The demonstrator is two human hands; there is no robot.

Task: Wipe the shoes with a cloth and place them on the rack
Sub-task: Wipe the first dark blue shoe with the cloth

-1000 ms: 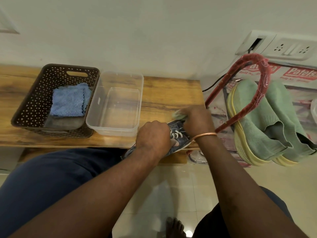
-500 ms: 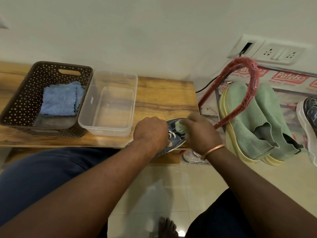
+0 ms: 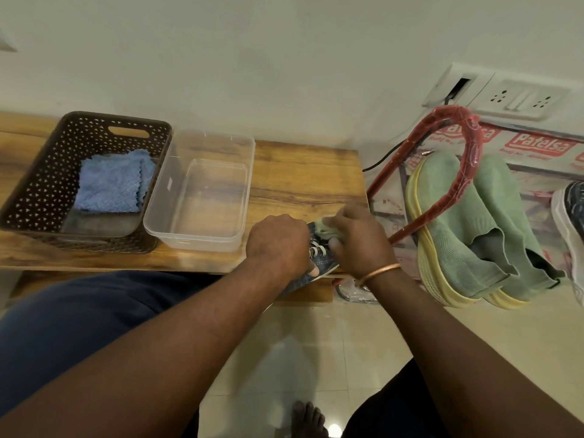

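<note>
At the near edge of the tabletop, clamped the left hand over a dark blue laced shoe, thumb on its flank, and pinched a pale green cloth in the right hand, pressed to the upper just above the white laces. Had drawn the cloth back from the toe towards the laces over the last second, shoe kept in the same spot: wiping judged under way, not finished. Passed over, to the left, a clear tub and a brown basket with a folded blue cloth. Left for later the red rack on the right, already carrying a green pair and, at the frame's edge, seemingly the matching dark shoe.
</note>
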